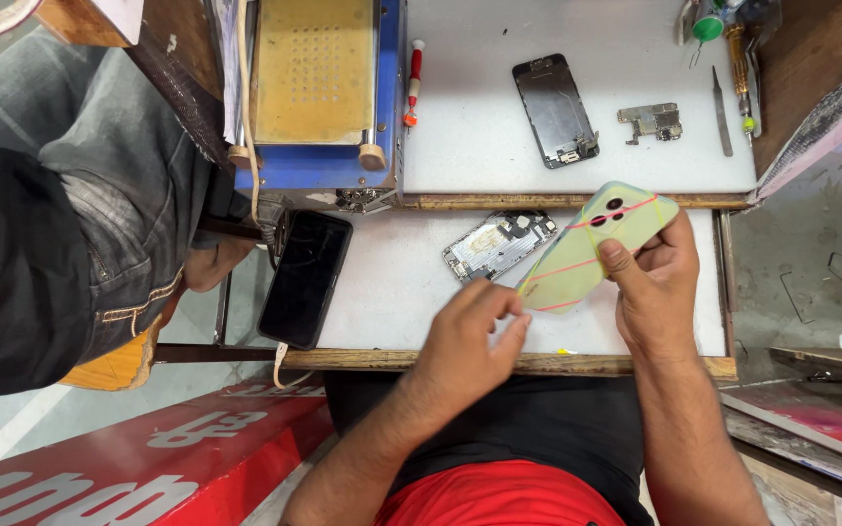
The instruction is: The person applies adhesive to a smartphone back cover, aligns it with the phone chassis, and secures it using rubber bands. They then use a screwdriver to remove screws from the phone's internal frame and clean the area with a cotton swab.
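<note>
My right hand (657,282) holds a pale green phone (596,245) back side up, tilted above the white work surface (392,282). Thin red rubber bands cross the phone's back. My left hand (468,341) pinches the phone's lower left corner with fingertips together. Just behind my left hand lies an opened phone frame (497,244) with bare metal insides showing.
A black phone (304,278) lies screen up at the left edge. On the upper shelf sit a dark phone screen (555,110), a small circuit board (651,122), tweezers (722,115), a red-handled screwdriver (413,83) and a blue heating-plate machine (319,97). Another person in jeans (99,195) sits at left.
</note>
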{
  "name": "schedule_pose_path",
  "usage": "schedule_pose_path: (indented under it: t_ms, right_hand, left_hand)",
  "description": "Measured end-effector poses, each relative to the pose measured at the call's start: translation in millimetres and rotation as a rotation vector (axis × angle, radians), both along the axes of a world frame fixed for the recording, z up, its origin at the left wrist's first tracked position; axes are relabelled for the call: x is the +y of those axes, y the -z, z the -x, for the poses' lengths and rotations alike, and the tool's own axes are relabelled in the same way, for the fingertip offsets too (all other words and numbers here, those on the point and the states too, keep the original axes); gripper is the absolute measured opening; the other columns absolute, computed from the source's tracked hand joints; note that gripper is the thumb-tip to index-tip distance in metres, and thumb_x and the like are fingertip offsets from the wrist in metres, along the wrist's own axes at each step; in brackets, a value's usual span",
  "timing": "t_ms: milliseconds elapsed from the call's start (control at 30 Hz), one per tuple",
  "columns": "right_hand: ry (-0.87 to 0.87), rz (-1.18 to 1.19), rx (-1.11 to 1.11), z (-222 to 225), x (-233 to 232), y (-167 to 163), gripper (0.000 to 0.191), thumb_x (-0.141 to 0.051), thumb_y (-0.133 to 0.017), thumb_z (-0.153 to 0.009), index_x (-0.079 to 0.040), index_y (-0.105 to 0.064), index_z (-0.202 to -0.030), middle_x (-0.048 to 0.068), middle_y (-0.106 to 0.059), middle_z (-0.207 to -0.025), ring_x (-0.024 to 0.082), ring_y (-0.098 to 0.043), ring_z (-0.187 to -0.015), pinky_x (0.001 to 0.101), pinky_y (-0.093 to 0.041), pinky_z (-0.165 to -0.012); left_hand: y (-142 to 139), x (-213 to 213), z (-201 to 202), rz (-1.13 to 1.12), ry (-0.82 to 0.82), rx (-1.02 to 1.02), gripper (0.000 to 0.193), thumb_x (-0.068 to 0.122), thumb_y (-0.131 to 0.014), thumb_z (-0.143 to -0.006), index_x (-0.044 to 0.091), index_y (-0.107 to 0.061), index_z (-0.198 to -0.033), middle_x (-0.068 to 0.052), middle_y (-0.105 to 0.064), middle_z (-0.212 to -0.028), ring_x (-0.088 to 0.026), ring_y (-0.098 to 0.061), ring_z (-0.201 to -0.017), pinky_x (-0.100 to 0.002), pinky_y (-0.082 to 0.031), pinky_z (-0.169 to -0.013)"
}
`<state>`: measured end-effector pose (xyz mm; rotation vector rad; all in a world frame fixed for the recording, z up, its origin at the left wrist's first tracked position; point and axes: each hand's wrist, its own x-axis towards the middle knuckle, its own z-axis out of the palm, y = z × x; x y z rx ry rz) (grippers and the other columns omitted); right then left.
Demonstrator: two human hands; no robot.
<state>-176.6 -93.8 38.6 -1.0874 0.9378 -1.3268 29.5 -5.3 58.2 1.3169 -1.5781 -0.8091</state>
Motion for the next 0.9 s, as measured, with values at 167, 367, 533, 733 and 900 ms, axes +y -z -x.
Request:
schedule_pose_path:
  t_ms: [167, 367, 533, 733, 900]
  right_hand:
    - [0.09, 0.096, 0.049, -9.1, 5.9, -0.6, 0.04, -0.004, -0.075, -0.101, -0.004, -0.049, -0.131, 0.01, -0.063, -0.128, 0.017, -0.064, -0.119, 0.0355, -0.055, -0.11]
    - [0.052, 0.07, 0.148, -15.5, 9.9, -0.6, 0.042, -0.006, -0.074, -0.099, -0.004, -0.048, -0.132, 0.01, -0.063, -0.127, 0.016, -0.063, -0.119, 0.0356, -0.054, -0.107]
    - [-0.006, -0.028, -0.037, -11.9, 3.9, -6.6, 0.049, -0.009, -0.077, -0.095, -0.003, -0.049, -0.135, 0.01, -0.065, -0.129, 0.018, -0.066, -0.118, 0.0366, -0.055, -0.108]
    - [-0.163, -0.103, -0.107, -13.1, 8.4, 1.6, 0.043, -0.015, -0.074, -0.1, 0.0, -0.055, -0.136, 0.012, -0.067, -0.125, 0.018, -0.065, -0.115, 0.0342, -0.053, -0.105]
    - [-0.23, -0.184, 0.112, -22.4, 28.7, 11.2, 0.044, -0.032, -0.047, -0.11, 0.003, -0.059, -0.135, 0.009, -0.07, -0.122, 0.014, -0.063, -0.112, 0.0293, -0.051, -0.1]
  left_hand:
    - [2.0, 5.5, 19.7, -0.021, -0.002, -0.042, 0.038, 0.007, -0.071, -0.091, 0.0, -0.06, -0.126, -0.012, -0.063, -0.092, -0.027, -0.066, -0.083, -0.04, -0.056, -0.076]
    - [-5.3, 8.9, 17.9, -0.009, -0.036, -0.01, 0.055, 0.009, -0.071, -0.092, -0.006, -0.052, -0.142, -0.023, -0.065, -0.117, -0.036, -0.068, -0.106, -0.042, -0.058, -0.091]
    - [-16.0, 16.9, 3.1, 0.196, -0.11, -0.243, 0.047, 0.013, -0.073, -0.093, 0.002, -0.058, -0.136, -0.021, -0.071, -0.124, -0.038, -0.067, -0.12, -0.044, -0.056, -0.103]
    - [11.4, -10.4, -8.3, -0.291, 0.085, 0.42, 0.042, 0.015, -0.064, -0.102, -0.001, -0.056, -0.14, -0.015, -0.076, -0.112, -0.016, -0.072, -0.1, -0.03, -0.058, -0.085]
    - [37.9, -12.0, 2.4, -0.267, 0.033, 0.645, 0.029, 0.01, -0.059, -0.107, -0.006, -0.058, -0.132, -0.009, -0.077, -0.104, -0.007, -0.069, -0.094, -0.023, -0.056, -0.082]
